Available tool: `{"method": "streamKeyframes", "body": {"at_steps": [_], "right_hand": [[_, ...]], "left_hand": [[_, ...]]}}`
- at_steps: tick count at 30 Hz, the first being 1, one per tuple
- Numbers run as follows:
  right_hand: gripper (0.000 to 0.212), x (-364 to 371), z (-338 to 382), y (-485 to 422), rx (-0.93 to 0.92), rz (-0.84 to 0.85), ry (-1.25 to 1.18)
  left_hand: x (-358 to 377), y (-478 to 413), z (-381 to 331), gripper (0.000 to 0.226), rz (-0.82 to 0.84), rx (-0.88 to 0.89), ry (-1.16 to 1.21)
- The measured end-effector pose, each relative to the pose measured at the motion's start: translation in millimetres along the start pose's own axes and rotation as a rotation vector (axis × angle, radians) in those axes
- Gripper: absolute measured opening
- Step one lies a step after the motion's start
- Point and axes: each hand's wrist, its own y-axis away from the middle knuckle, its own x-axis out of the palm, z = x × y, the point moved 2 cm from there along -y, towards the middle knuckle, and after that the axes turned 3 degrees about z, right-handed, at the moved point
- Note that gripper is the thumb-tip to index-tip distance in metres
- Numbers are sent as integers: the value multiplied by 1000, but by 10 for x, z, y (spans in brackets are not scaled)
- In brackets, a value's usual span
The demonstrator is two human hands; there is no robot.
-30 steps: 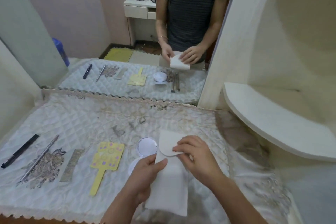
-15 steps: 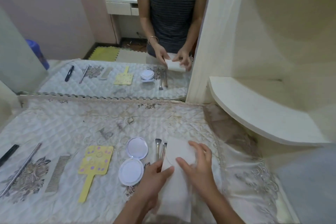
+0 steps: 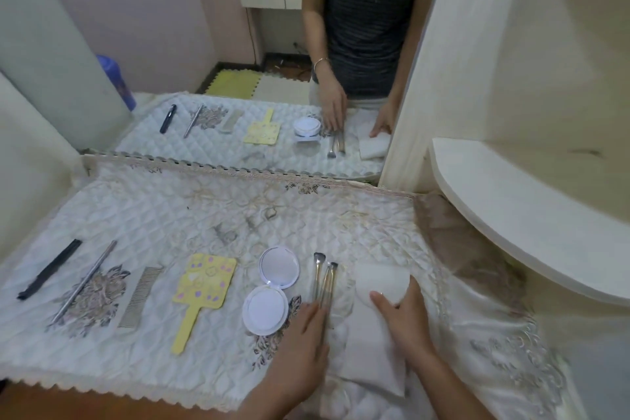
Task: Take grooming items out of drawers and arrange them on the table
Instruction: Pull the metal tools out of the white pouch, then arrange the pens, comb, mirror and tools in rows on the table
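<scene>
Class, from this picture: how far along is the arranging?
Done: black comb, rod, metal comb, yellow mirror and compact lie in a row. In hand: left hand touches the brushes, right hand rests on the pouch. Left: settling those; drawers are out of view.

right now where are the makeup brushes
In the head view the makeup brushes lie right of centre on the quilted cloth, between the open compact mirror on their left and the white pouch on their right.
</scene>
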Motion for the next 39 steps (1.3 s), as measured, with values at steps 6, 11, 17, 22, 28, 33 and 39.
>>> {"method": "streamKeyframes", "body": {"at_steps": [6,11,17,22,28,33,39], "right_hand": [[87,23,-35,2,17,20,200],[87,-48,-53,-23,6,36,299],[72,-15,0,6,-115,-20,400],[39,50,120,129,-318,-147,522],[39,693,549,321,-727,33,463],[28,1581,1029,606,-1011,203,516],[21,2638,1225,957,-829,373,631]], "left_hand": [[116,-7,61,52,26,54,-325],[109,-35,18,50,44,52,-370],[35,65,22,45,-54,36,-301],[-253,289,230,29,-246,52,-103],[-958,717,876,31,-404,-370,140],[-1651,1027,1666,26,-523,-505,202],[-2296,1106,2715,25,-529,-484,122]]}}
